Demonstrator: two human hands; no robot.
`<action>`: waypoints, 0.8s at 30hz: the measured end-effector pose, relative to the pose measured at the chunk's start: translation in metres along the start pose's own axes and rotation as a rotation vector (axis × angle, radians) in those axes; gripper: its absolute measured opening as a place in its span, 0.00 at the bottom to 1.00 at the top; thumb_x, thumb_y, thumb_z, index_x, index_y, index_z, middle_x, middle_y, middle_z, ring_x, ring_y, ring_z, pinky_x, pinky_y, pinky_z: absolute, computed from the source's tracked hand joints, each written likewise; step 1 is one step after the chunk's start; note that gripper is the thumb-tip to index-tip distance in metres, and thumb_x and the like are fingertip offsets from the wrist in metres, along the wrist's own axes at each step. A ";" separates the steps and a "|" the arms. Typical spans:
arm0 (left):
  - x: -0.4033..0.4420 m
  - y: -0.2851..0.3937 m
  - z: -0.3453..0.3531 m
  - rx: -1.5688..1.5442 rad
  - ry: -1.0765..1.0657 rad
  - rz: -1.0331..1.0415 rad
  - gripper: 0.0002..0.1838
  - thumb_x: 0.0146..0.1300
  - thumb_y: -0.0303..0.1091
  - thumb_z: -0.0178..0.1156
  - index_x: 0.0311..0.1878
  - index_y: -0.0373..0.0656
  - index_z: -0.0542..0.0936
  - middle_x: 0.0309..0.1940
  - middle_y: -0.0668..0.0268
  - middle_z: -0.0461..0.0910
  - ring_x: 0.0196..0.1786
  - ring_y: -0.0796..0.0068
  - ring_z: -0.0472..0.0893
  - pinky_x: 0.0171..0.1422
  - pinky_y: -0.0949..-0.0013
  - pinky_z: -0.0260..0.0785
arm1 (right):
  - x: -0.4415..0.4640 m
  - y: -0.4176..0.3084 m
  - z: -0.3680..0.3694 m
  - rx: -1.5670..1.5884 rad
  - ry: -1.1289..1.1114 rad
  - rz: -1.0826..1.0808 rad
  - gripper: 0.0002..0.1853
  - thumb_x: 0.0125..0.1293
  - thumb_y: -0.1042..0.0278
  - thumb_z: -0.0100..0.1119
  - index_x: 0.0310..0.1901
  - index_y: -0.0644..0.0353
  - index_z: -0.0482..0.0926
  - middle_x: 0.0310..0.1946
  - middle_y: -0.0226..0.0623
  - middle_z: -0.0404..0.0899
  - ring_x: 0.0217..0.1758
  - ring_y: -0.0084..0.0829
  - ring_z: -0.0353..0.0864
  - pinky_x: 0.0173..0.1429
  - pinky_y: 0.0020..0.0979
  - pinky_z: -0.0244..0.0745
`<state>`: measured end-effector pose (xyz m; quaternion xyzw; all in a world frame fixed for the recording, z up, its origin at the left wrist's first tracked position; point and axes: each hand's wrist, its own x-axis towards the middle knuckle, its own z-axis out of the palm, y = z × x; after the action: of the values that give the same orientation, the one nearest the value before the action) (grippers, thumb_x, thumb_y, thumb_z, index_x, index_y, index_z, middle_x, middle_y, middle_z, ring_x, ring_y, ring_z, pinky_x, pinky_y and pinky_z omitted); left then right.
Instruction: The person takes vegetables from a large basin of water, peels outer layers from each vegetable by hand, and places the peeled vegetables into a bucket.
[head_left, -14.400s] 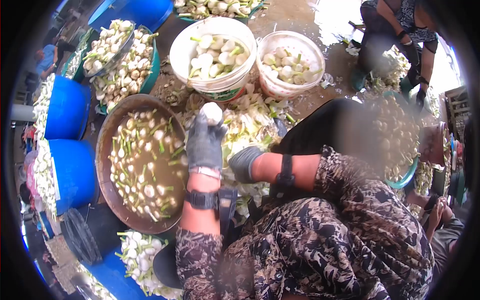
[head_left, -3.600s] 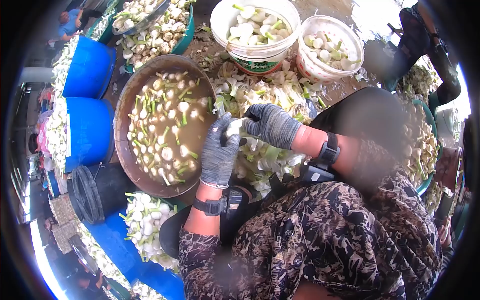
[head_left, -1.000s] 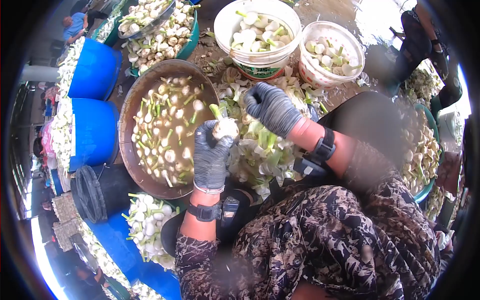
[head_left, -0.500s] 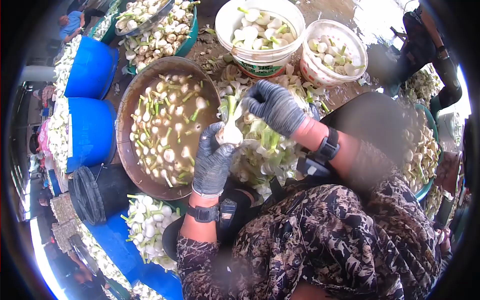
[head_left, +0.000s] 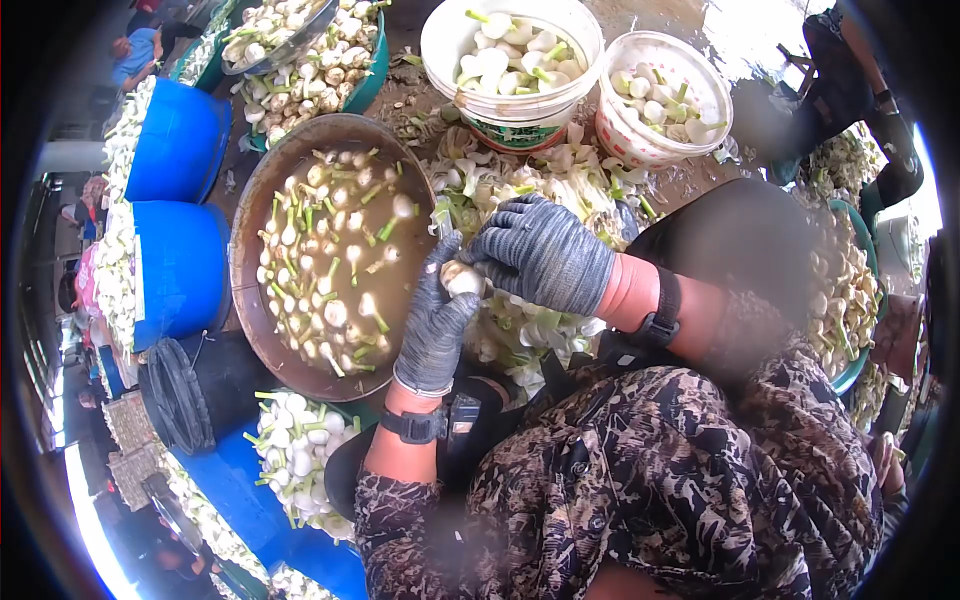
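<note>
At nine to ten o'clock I record a wide, round brown basin (head_left: 248, 240), rim scuffed, holding murky water (head_left: 395, 310); metal or plastic, I cannot tell. From twelve o'clock down behind the hands lie leaf peelings (head_left: 560, 165), papery and limp. Beyond them, also at twelve, I note a white bucket (head_left: 500, 107), smooth, rigid, apparently plastic, holding pale bulbs (head_left: 520, 62).

At two o'clock of centre I find the right hand (head_left: 550, 255), gloved in ribbed grey knit, fingers bent close together against the top of the held bulb; whether they pinch anything, I cannot tell. At eight o'clock the left hand (head_left: 435, 335), gloved alike, has thumb and fingers closed round that bulb.

Dead centre, between both hands: the garlic bulb (head_left: 461, 281), rounded, pale, brownish at its upper end. I judge it light and firm, thin-skinned, slippery if wet, and liable to bruise. Preferred hold: round the belly, thumb opposing fingers.
</note>
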<state>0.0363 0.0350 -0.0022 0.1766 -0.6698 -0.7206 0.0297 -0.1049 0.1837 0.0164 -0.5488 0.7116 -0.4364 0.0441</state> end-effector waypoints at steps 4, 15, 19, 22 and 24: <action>0.002 -0.002 -0.002 0.139 -0.056 0.004 0.42 0.61 0.49 0.64 0.73 0.38 0.61 0.64 0.62 0.69 0.67 0.70 0.68 0.74 0.66 0.56 | -0.002 -0.002 0.001 -0.045 -0.075 0.104 0.08 0.60 0.65 0.62 0.40 0.54 0.82 0.31 0.42 0.80 0.35 0.46 0.81 0.41 0.44 0.76; 0.004 0.005 0.000 0.406 -0.089 -0.019 0.28 0.67 0.36 0.60 0.67 0.39 0.67 0.59 0.60 0.73 0.62 0.69 0.73 0.67 0.65 0.66 | -0.006 0.005 0.019 -0.029 0.055 0.247 0.08 0.59 0.65 0.61 0.37 0.59 0.78 0.27 0.47 0.80 0.35 0.53 0.81 0.41 0.45 0.76; 0.001 0.007 0.012 0.573 -0.003 0.309 0.33 0.61 0.23 0.54 0.71 0.39 0.61 0.63 0.55 0.70 0.65 0.62 0.71 0.71 0.63 0.62 | -0.004 0.024 0.027 0.282 -0.050 0.636 0.11 0.65 0.64 0.60 0.42 0.63 0.79 0.31 0.44 0.83 0.36 0.40 0.82 0.44 0.37 0.76; 0.001 0.002 0.005 0.543 0.034 0.366 0.35 0.61 0.23 0.54 0.72 0.39 0.58 0.63 0.55 0.69 0.66 0.62 0.70 0.73 0.64 0.60 | -0.007 0.018 0.025 0.579 -0.128 0.744 0.15 0.71 0.61 0.59 0.48 0.66 0.80 0.36 0.38 0.85 0.38 0.24 0.78 0.47 0.31 0.75; 0.002 -0.005 -0.002 0.562 0.047 0.330 0.35 0.62 0.25 0.56 0.72 0.38 0.57 0.63 0.56 0.69 0.66 0.63 0.69 0.73 0.64 0.59 | -0.014 0.002 0.031 0.928 0.041 0.490 0.18 0.71 0.57 0.59 0.47 0.67 0.80 0.36 0.40 0.85 0.38 0.26 0.78 0.47 0.32 0.75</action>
<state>0.0356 0.0334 -0.0081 0.0835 -0.8613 -0.4886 0.1116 -0.0845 0.1778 -0.0098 -0.2802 0.5517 -0.6933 0.3694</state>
